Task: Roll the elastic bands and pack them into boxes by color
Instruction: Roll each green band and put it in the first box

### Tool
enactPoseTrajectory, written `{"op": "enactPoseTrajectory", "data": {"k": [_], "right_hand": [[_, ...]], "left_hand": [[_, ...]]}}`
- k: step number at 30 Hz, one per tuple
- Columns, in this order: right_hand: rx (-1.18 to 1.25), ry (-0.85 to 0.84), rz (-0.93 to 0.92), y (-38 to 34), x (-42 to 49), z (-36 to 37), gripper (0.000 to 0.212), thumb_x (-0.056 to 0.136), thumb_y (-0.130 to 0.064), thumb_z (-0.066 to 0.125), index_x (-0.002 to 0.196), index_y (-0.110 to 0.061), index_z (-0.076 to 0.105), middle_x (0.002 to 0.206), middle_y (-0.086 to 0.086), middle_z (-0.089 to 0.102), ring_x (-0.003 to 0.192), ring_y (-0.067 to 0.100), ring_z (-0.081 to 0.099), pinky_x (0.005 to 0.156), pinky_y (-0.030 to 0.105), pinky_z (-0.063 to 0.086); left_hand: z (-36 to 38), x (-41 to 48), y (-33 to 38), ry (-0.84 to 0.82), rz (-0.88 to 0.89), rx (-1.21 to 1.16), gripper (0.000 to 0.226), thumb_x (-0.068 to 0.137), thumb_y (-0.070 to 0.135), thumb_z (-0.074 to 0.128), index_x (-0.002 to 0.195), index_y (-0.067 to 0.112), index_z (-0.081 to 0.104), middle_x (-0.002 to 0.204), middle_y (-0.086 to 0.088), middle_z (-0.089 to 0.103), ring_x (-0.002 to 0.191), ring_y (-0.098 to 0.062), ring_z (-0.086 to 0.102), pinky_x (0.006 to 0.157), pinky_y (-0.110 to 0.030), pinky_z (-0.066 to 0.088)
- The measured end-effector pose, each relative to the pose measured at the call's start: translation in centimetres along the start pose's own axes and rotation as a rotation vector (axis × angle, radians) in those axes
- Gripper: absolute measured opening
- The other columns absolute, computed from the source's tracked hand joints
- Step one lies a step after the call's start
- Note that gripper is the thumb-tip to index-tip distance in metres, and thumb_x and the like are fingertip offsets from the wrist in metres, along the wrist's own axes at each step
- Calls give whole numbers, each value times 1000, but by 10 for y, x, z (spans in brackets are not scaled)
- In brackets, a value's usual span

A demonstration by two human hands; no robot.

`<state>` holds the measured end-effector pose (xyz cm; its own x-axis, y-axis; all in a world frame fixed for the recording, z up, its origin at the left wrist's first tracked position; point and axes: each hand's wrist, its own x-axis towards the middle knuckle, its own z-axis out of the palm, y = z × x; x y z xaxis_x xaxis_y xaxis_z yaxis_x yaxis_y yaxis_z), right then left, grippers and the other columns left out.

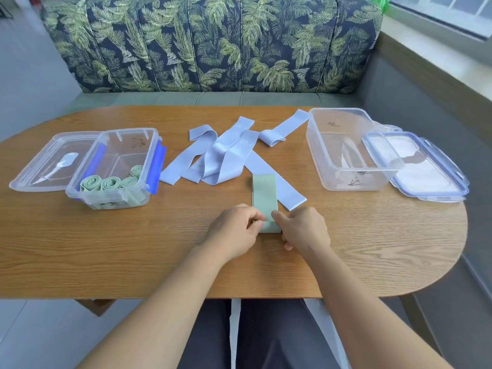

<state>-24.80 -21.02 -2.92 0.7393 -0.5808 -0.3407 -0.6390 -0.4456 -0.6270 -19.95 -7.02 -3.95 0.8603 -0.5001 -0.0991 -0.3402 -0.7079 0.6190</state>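
Both hands (232, 230) (306, 229) pinch the green band's (265, 193) folded near edge.

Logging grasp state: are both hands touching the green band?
Touching. The head view shows the left hand and right hand pinching the near end of the green band, fingertips on the fabric.

Forearms extended forward; left hand (234, 230), right hand (306, 230) close together, both pinching green band (265, 193).

One wide-angle head camera looks forward and down, close over the near edge of the wooden table (106, 249), facing the leaf-print sofa back (213, 43) along the frame's top.
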Motion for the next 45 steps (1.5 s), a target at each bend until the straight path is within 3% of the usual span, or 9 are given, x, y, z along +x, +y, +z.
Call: {"op": "enactPoseTrajectory", "data": {"k": [4, 8, 14, 18, 22, 25, 28, 34, 45], "right_hand": [[60, 32, -140, 11, -7, 1, 19, 81, -42, 66, 86, -24, 67, 79, -9, 65, 82, 17, 63, 68, 31, 48], [64, 6, -162, 12, -5, 4, 12, 80, -35, 68, 85, -24, 70, 80, -7, 66, 83, 18, 64, 72, 33, 52], [73, -58, -96, 6, 8, 0, 22, 79, -36, 71, 86, -15, 69, 74, 2, 67, 72, 22, 63, 66, 32, 50], [98, -78, -75, 4, 11, -2, 27, 78, -32, 72, 82, -6, 70, 63, 5, 64, 62, 21, 57, 62, 33, 49], [98, -98, -61, 2, 14, -3, 25, 79, -35, 72, 72, -12, 65, 58, 3, 64, 61, 21, 61, 65, 35, 53], [105, -108, -59, 1, 17, -3, 28, 79, -35, 71, 65, -16, 58, 61, 6, 68, 66, 26, 68, 69, 39, 57], [120, -111, -55, 0, 21, -3, 29, 80, -36, 71, 67, -14, 57, 67, 10, 71, 66, 26, 70, 67, 39, 56], [103, -116, -38, -4, 25, -3, 31, 82, -39, 69, 72, -12, 60, 67, 10, 72, 72, 28, 72, 67, 38, 55], [-9, -43, -41, -14, 36, 0, 39, 87, -49, 63, 70, -14, 59, 68, 8, 73, 67, 24, 72, 71, 35, 56]], "left_hand": [[-1, 3, -3, 6, 10, -45, 14, 93, 26, 60, 103, 24, 70, 96, 13, 61, 87, -6, 57, 82, -24, 48], [-2, 6, -3, 30, -32, -113, 8, 90, 25, 65, 97, 24, 67, 87, 13, 64, 77, -3, 56, 73, -18, 45], [-1, 11, -2, 33, -69, -182, 9, 90, 25, 65, 98, 28, 62, 89, 12, 63, 79, -8, 58, 76, -25, 50], [0, 15, -3, 38, -9, -57, 17, 90, 26, 61, 105, 34, 62, 108, 16, 53, 97, -9, 55, 88, -33, 49], [-5, 17, -4, -40, 61, 138, 36, 96, 32, 50, 131, 40, 53, 123, 8, 53, 122, -11, 43, 104, -34, 32], [-9, 14, -6, -25, 180, 294, 41, 99, 30, 41, 141, 33, 43, 133, 19, 55, 129, -2, 33, 103, -32, 20], [-9, 13, -10, -22, 203, 312, 43, 100, 30, 37, 144, 30, 36, 138, 22, 52, 130, -2, 31, 102, -33, 17], [-7, 18, -10, -15, 113, 143, 43, 99, 30, 42, 142, 30, 40, 134, 21, 56, 131, -4, 37, 106, -37, 19], [0, 27, -6, 93, -29, -87, 34, 96, 21, 45, 127, 31, 50, 117, 22, 65, 124, -3, 44, 97, -32, 21]]}}
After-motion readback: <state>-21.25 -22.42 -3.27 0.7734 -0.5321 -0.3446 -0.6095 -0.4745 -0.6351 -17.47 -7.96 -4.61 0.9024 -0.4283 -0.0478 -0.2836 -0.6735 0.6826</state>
